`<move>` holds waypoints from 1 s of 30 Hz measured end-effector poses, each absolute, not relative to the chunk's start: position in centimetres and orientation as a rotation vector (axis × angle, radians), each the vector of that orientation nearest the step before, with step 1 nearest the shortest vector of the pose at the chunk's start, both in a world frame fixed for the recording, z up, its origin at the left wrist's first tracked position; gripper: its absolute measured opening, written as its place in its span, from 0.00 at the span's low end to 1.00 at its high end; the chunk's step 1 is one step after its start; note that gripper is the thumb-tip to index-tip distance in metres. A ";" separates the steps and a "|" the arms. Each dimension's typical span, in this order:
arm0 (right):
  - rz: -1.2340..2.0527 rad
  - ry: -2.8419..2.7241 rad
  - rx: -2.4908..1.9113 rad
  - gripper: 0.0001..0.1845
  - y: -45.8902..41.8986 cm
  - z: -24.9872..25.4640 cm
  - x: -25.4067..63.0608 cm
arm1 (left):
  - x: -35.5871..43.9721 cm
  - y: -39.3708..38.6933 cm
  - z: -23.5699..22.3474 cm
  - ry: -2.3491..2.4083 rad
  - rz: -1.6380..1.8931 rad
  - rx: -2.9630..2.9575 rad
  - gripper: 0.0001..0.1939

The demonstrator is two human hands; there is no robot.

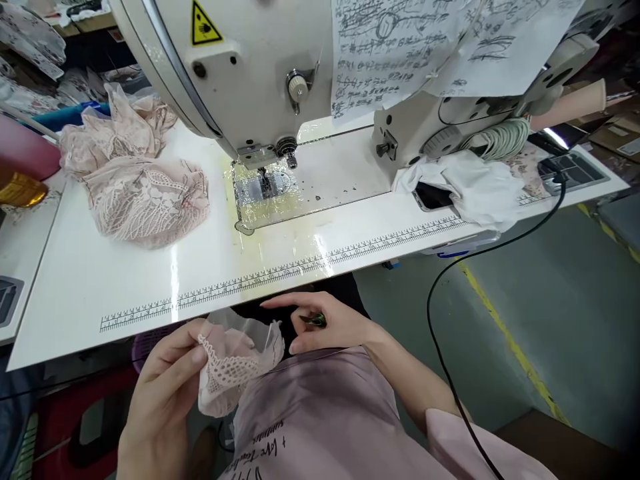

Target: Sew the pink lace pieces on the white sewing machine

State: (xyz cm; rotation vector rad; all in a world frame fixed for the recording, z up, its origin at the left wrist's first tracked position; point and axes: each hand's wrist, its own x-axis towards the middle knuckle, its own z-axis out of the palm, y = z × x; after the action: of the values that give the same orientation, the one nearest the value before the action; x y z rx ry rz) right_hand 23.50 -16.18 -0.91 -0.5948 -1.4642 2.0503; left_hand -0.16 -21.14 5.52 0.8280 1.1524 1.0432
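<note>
My left hand (173,373) pinches a pale pink lace piece (230,373) with sheer mesh along its top, held up below the table's front edge. To its right, my right hand (325,323) has its index finger stretched out toward the lace without visibly gripping it. The other fingers of that hand curl round a small dark green tool (314,321), mostly hidden in the palm. Beyond both hands, the sewing machine's needle and presser foot (265,183) stand over a shiny metal plate, with no fabric under them.
More pink lace pieces (150,200) lie heaped left of the machine (250,73). Handwritten sheets (400,53) hang on its arm. A phone (433,197) sits partly under white cloth (470,187) at right. A printed ruler (280,273) runs along the front edge; a black cable (431,300) hangs down.
</note>
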 end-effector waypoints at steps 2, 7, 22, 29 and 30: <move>2.074 -1.503 -0.549 0.25 -15.8 -1.1 23.2 | -0.1 -21.2 5.5 1.099 1.032 0.787 0.08; 2.055 -1.275 -0.668 0.09 -16.7 -2.2 22.6 | -0.5 -21.3 4.8 1.057 1.038 0.768 0.11; 0.817 -1.136 -2.660 0.30 -31.4 -14.5 44.0 | -3.1 -17.5 5.9 1.252 0.874 1.019 0.09; 0.925 -1.429 -2.022 0.25 -29.5 -13.3 33.2 | -1.3 -14.6 7.6 1.362 0.800 1.403 0.14; 0.873 -1.461 -1.770 0.27 -28.7 -11.9 31.1 | -1.0 -14.4 7.7 1.369 0.795 1.428 0.14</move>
State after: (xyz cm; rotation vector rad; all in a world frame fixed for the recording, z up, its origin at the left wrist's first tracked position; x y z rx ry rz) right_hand 31.09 -28.67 -11.89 -1.7703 -1.4606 0.8727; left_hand -0.98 -14.44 7.70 1.4283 1.3685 0.7946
